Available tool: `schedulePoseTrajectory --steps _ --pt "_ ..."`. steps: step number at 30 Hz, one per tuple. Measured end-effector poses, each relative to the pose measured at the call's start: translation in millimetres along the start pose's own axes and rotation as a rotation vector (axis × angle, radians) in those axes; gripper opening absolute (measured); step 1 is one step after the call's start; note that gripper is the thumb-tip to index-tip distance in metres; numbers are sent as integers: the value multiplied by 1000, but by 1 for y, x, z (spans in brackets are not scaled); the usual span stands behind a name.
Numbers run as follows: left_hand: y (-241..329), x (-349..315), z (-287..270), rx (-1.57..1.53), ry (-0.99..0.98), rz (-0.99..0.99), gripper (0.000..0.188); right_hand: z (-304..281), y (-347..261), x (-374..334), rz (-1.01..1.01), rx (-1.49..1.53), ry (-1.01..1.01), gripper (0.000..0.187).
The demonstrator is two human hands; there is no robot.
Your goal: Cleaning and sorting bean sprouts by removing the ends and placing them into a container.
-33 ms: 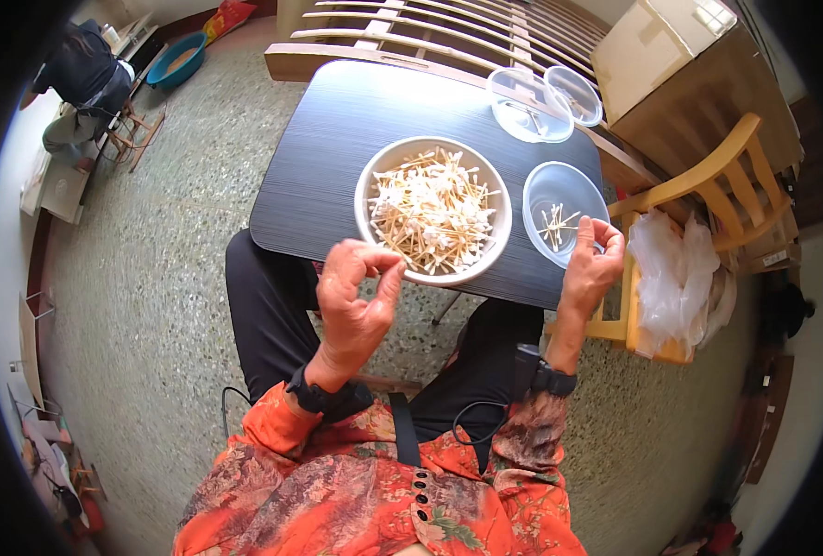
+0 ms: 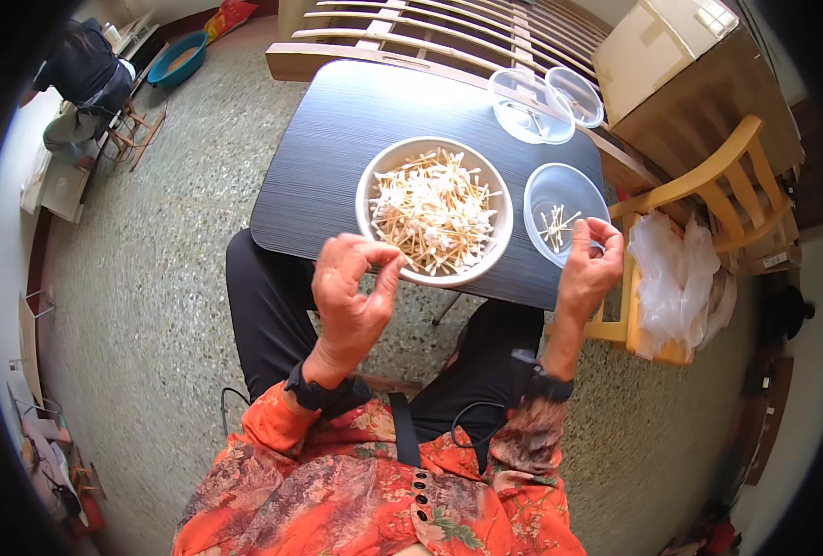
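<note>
A round white bowl (image 2: 367, 222) heaped with cotton swabs (image 2: 434, 208) stands on the dark table. My left hand (image 2: 348, 289) is at its near left rim, thumb and index finger pinched together; anything between them is too small to make out. To the right is a translucent plastic bowl (image 2: 559, 181) with several cotton swabs (image 2: 557, 225) at its bottom. My right hand (image 2: 594, 264) is at this bowl's near right rim, with fingers curled in and thumb raised. What it may hold is hidden.
Two clear plastic containers (image 2: 530, 130) stand at the table's (image 2: 309, 167) far right corner. A wooden chair (image 2: 735, 176) bearing plastic bags (image 2: 671, 273) is on the right, below cardboard boxes (image 2: 698, 93). Slatted wood (image 2: 402, 51) lies beyond. Another person (image 2: 82, 74) sits far left, near a teal basin (image 2: 175, 60).
My left hand has shifted very slightly left and up. The right hand has barely moved, and the bowls look the same.
</note>
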State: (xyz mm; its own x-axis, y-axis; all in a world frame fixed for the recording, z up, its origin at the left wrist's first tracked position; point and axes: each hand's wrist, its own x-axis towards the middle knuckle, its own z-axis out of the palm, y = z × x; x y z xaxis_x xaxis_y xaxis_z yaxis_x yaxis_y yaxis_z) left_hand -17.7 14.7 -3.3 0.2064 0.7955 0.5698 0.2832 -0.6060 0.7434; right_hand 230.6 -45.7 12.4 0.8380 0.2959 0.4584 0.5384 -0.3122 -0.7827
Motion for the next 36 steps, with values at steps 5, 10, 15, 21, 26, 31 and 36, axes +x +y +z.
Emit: schedulePoseTrajectory --steps 5,10,15,21,26,31,36 --pt "-4 24 1 287 -68 81 12 8 -47 -44 -361 84 -575 10" --pt "-4 28 9 409 -132 91 12 28 -47 -60 -616 -81 -515 11" --pt "-5 29 14 427 -117 104 13 30 -49 -63 -662 -165 -510 9" --pt "-4 32 18 459 -139 93 13 33 -50 -65 -621 -187 -521 8" --pt "-9 34 17 447 -193 94 10 33 -49 -60 -644 -188 -525 10" --pt "-11 40 12 439 -235 84 8 28 -57 -53 -385 236 -528 12" --pt "-18 42 7 444 -284 55 9 36 -44 -66 95 673 -577 14"
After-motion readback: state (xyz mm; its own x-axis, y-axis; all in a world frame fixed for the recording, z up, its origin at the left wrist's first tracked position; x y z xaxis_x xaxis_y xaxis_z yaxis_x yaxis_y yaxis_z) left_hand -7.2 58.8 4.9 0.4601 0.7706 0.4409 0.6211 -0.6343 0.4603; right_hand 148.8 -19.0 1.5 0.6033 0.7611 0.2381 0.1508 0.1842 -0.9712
